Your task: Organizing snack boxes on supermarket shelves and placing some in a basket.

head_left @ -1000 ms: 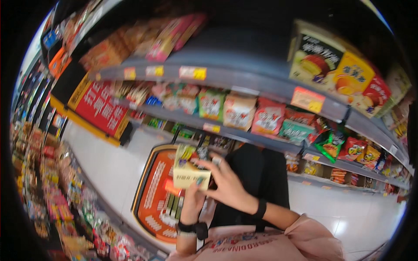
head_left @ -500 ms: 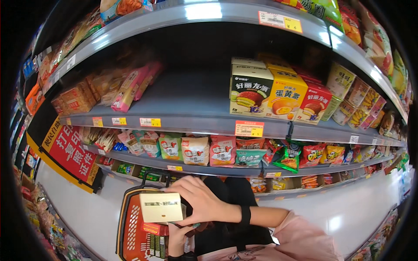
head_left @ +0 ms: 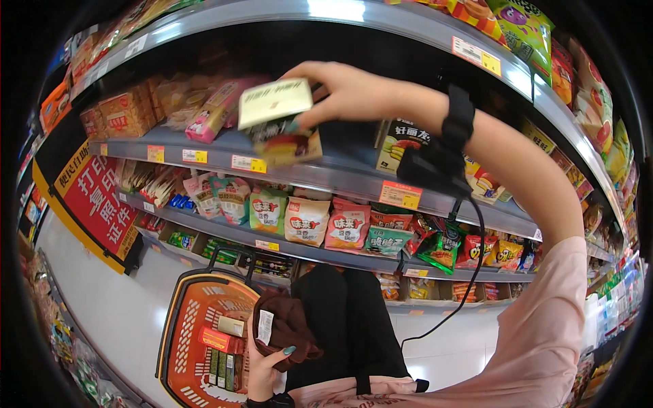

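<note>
My right hand (head_left: 325, 92) grips a cream-topped, dark-fronted snack box (head_left: 273, 102), slightly blurred, in front of the upper shelf. My left hand (head_left: 265, 364) holds a dark brown cloth item (head_left: 292, 326) with a white label, low over my black-trousered lap. Beside it sits an orange plastic basket (head_left: 177, 340) holding a red box (head_left: 214, 338), a cream box (head_left: 231, 326) and several dark green packs (head_left: 222, 369). On the upper shelf (head_left: 218, 155), a pink package (head_left: 211, 119) lies left of the held box; similar boxes (head_left: 394, 146) stand to the right, partly hidden by my arm.
Colourful snack bags (head_left: 306, 221) line the middle shelf, small packs (head_left: 469, 289) the bottom one. More bags (head_left: 520, 30) sit overhead. A red and yellow sign board (head_left: 98, 207) stands at left. A black strap and cable (head_left: 452, 122) hang from my right wrist. White tiled floor (head_left: 115, 326) lies below.
My right hand has lifted the box from over the basket up to the upper shelf. My left hand has left the box and now shows holding the brown cloth lower down.
</note>
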The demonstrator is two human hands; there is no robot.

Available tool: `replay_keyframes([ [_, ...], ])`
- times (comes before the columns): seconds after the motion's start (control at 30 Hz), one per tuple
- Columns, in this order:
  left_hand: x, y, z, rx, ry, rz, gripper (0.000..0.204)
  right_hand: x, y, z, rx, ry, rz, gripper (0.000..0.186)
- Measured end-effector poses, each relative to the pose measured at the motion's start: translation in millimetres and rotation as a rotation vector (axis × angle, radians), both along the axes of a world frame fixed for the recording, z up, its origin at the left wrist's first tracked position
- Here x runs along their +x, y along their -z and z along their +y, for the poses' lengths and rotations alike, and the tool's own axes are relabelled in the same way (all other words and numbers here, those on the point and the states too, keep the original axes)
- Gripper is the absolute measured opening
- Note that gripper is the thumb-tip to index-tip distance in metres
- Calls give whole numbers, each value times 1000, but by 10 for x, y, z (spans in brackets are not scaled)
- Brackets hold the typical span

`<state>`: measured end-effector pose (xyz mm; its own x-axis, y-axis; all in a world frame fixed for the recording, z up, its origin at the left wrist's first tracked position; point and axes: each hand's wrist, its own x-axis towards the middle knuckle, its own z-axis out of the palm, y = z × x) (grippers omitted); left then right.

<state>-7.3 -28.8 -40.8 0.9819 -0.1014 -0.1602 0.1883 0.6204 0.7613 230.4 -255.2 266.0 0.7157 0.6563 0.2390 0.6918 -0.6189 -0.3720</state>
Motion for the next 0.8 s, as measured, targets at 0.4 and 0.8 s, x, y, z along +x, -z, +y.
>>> replay_keyframes([
  [0.4,-23,-40,103,43,60,-109,96,692,-2,-296,-659,298,-155,86],
  [0.8,37,-59,15,150,139,-138,96,729,-80,-128,-498,-167,-203,57],
])
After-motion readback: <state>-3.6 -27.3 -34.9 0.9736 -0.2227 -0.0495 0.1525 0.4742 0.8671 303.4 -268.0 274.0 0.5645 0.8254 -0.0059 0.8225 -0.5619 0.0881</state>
